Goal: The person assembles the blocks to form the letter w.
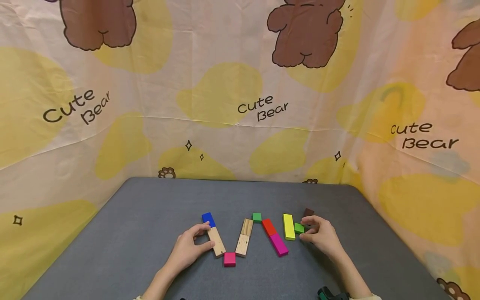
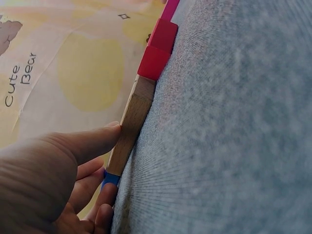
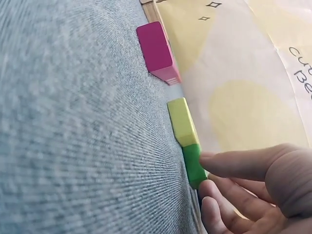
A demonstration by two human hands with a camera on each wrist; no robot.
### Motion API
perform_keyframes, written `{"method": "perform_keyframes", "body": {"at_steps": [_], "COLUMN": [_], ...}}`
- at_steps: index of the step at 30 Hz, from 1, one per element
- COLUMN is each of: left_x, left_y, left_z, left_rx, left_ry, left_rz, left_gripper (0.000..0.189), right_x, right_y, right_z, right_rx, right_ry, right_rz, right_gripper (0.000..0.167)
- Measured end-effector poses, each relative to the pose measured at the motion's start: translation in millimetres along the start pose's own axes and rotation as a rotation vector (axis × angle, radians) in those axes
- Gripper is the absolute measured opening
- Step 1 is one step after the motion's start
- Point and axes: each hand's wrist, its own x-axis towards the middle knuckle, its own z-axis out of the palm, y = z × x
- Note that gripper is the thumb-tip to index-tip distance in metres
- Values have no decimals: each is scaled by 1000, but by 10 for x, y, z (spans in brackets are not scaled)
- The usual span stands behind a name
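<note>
My left hand reaches in from the left of a slanted pair, a blue block and a plain wooden block set end to end. Its thumb touches the wooden block's side, and its bent fingers rest by the blue block. A pink block sits at the pair's lower end. On the right, my right hand holds a small green block between thumb and fingers, against the side of a yellow block. A dark brown block lies just behind the right fingers, partly hidden.
Two more wooden blocks lean the other way from the pink block, up to a second green block. A red block and a magenta block slope down from there. A dark object lies beside the right forearm.
</note>
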Motion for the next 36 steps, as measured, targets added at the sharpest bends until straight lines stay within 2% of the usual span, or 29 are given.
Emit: {"method": "perform_keyframes", "body": {"at_steps": [8,16,22,27,31,36], "left_x": [4,-2,3,-6,2,10], "left_y": [-14,-9,-13,-31,-59,-71], "left_z": [4,19,8,10,12,-13], "left_rx": [9,-1,-11,-24,-25,-11], "left_ry": [-2,-10,12,17,19,19], "left_rz": [3,13,25,35,45,60], "left_gripper": [46,45,43,44,43,43], "right_x": [51,79,52,-53,-137,-216], "right_y": [61,112,59,44,61,-1], "right_z": [-6,7,-57,-218,-309,-302], "right_rx": [117,69,78,104,190,245], "right_ry": [0,21,-4,-47,-135,-234], "right_rz": [78,91,64,63,77,66], "right_gripper": [45,45,44,45,49,49]}}
